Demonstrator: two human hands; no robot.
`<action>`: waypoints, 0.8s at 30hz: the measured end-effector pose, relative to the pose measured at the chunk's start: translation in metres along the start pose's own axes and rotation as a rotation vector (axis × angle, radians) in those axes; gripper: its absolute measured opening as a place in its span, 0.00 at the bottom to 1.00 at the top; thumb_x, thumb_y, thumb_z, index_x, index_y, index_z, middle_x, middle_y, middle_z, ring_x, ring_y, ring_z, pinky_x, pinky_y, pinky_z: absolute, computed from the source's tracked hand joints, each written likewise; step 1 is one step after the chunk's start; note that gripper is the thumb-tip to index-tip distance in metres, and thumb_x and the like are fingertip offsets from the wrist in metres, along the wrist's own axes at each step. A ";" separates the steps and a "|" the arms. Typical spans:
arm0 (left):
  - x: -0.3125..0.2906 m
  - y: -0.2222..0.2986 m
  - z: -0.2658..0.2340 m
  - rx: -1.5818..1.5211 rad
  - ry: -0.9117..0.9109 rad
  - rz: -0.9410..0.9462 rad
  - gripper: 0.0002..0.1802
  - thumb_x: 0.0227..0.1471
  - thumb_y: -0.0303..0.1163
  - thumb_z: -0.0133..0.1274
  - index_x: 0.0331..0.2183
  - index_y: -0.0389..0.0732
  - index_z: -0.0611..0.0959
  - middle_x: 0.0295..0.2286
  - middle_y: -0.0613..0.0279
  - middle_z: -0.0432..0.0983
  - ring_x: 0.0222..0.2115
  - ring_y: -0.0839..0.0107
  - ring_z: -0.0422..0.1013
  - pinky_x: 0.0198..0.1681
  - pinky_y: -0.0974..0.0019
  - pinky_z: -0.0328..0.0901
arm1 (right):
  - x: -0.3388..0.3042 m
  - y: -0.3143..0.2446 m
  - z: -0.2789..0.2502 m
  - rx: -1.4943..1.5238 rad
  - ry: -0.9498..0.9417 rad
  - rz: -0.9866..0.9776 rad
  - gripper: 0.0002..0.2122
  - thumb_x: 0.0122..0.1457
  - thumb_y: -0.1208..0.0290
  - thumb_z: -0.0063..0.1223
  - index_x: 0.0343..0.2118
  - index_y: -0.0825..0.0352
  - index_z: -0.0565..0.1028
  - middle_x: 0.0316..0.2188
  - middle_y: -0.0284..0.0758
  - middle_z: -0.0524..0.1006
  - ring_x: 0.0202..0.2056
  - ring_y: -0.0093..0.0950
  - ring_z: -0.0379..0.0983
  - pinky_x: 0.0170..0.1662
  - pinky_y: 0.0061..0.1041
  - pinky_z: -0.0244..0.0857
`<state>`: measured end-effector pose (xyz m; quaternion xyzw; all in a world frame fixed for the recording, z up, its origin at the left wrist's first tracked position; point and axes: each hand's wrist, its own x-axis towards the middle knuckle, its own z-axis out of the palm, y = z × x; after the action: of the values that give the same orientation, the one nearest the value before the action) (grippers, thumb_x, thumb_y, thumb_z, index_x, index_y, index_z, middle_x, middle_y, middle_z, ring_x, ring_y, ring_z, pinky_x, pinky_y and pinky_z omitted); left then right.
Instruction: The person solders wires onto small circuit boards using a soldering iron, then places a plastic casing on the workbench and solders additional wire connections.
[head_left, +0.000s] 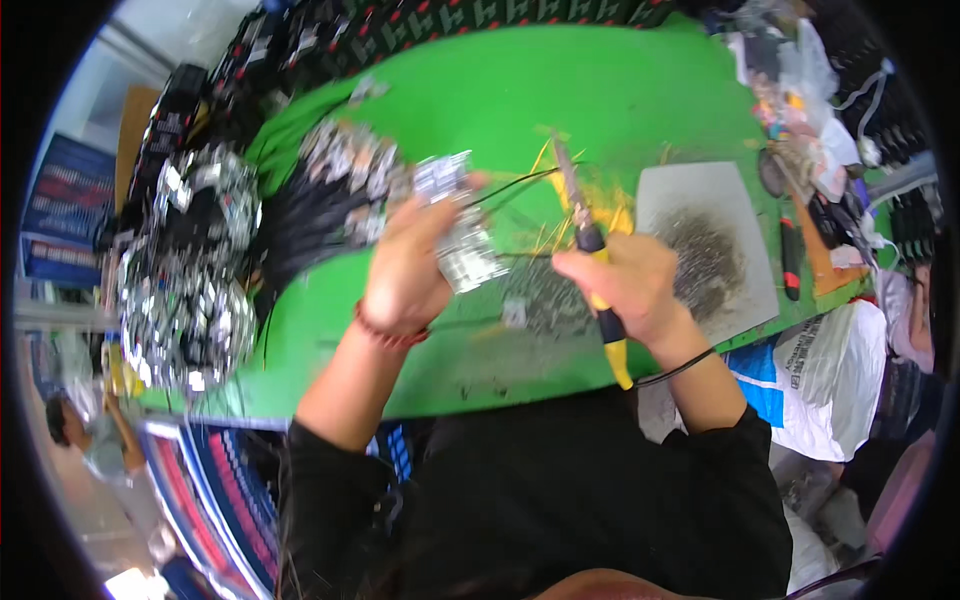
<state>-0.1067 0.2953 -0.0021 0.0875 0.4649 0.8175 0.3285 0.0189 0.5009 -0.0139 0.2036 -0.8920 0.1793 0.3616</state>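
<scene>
My left hand (405, 275), with a red beaded bracelet at the wrist, is closed on a shiny silver strip-like piece (470, 255). A black wire (515, 185) runs right from near its upper part. My right hand (640, 285) grips a yellow and black soldering iron (613, 330), its metal shaft angled up and away. Near that shaft lies a loose heap of thin yellow wires (605, 205). The shaft crosses in front of the wires; blur hides whether its tip touches anything. A cord leaves the handle's lower end past my right wrist.
On the green tabletop (600, 80), a pale board (700, 185) bears dark scorched debris. Leftward lie silver-ended black leads (345, 150) and heaped shiny silver pieces (190, 335). Black cases line the back. A red-black tool (790, 260) and white bag (835, 380) are right. Another person (100, 450) is far left.
</scene>
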 end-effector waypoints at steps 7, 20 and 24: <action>-0.017 0.007 -0.082 0.551 0.313 0.413 0.15 0.59 0.25 0.41 0.46 0.31 0.75 0.34 0.62 0.75 0.32 0.80 0.69 0.33 0.75 0.62 | -0.020 0.012 0.008 -0.011 -0.033 0.058 0.14 0.47 0.69 0.54 0.39 0.48 0.78 0.16 0.21 0.66 0.18 0.21 0.66 0.21 0.23 0.57; -0.033 -0.010 -0.122 2.038 0.536 0.650 0.22 0.42 0.19 0.55 0.44 0.32 0.78 0.39 0.48 0.76 0.42 0.51 0.71 0.48 0.53 0.64 | -0.041 -0.025 0.065 0.452 0.069 0.368 0.13 0.51 0.70 0.53 0.41 0.57 0.72 0.19 0.31 0.73 0.20 0.36 0.73 0.20 0.35 0.60; -0.040 -0.015 -0.061 1.727 0.150 0.726 0.20 0.43 0.18 0.54 0.42 0.33 0.79 0.41 0.46 0.75 0.43 0.48 0.70 0.48 0.51 0.63 | -0.035 -0.031 0.069 0.539 0.020 0.378 0.13 0.53 0.71 0.52 0.43 0.58 0.72 0.18 0.25 0.71 0.17 0.28 0.70 0.20 0.29 0.58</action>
<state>-0.0963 0.2328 -0.0418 0.3876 0.8747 0.2457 -0.1560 0.0177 0.4501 -0.0802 0.1213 -0.8308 0.4748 0.2639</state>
